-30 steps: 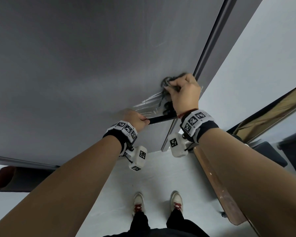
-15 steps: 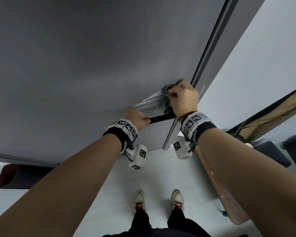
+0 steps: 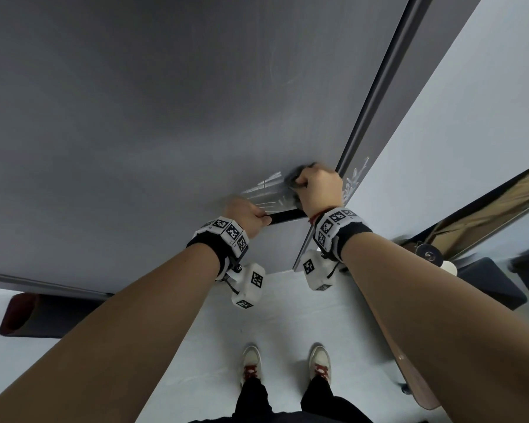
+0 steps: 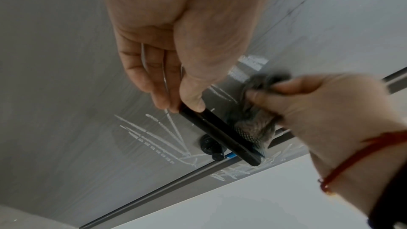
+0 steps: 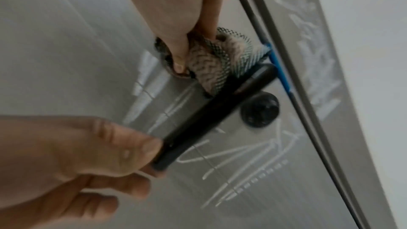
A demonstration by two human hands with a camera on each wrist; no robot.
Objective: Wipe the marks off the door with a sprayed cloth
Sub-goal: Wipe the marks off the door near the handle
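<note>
The grey door (image 3: pixel 165 117) carries white scribbled marks (image 3: pixel 266 190) around its black lever handle (image 3: pixel 287 215). My left hand (image 3: pixel 257 219) pinches the handle's free end between thumb and fingers (image 4: pixel 189 104). My right hand (image 3: pixel 306 181) grips a bunched grey mesh cloth (image 5: pixel 211 65) and presses it on the door just above the handle (image 5: pixel 215 114). More marks (image 5: pixel 231 163) run below the handle, and others sit on the door frame (image 5: pixel 314 55). The cloth (image 4: pixel 255 124) touches the handle near its pivot.
A round black lock knob (image 5: pixel 259 109) sits under the handle. A pale wall (image 3: pixel 471 117) stands right of the frame, with a wooden-framed panel (image 3: pixel 486 203) and dark items on the floor at right. My feet (image 3: pixel 251 361) stand on a white floor.
My right hand has slid the cloth down the door toward the handle. The left hand has kept its hold on the handle.
</note>
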